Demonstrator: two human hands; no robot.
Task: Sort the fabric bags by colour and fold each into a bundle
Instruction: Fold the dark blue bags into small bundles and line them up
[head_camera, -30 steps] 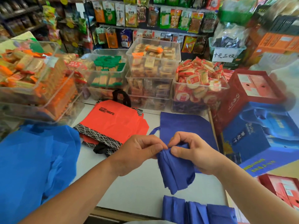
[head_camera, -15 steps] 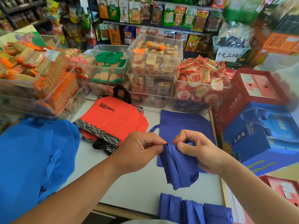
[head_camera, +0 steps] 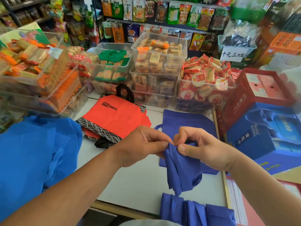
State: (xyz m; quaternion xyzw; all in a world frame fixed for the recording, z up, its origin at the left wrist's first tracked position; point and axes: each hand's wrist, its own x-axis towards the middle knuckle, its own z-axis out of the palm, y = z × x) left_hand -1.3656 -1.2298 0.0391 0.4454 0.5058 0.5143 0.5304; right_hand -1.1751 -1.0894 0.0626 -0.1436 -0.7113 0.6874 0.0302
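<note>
A dark blue fabric bag [head_camera: 183,170] hangs bunched above the white table [head_camera: 130,181]. My left hand [head_camera: 140,144] and my right hand [head_camera: 203,147] both pinch its top edge, thumbs nearly touching. Behind it another dark blue bag [head_camera: 187,121] lies flat on the table. Folded dark blue bundles [head_camera: 195,211] sit at the near edge. An orange bag [head_camera: 115,116] with black patterned trim and black handles lies at the back left. A heap of bright blue fabric bags [head_camera: 32,154] fills the left side.
Clear plastic tubs of wrapped snacks [head_camera: 156,67] line the back of the table, with a taller stack of tubs [head_camera: 37,70] at the left. Red and blue gift boxes [head_camera: 260,111] stand at the right. Shelves of packets rise behind.
My hands have gathered the bag's top edge tighter, so the thumbs sit closer together. The view has shifted slightly; the hanging bag is more bunched.
</note>
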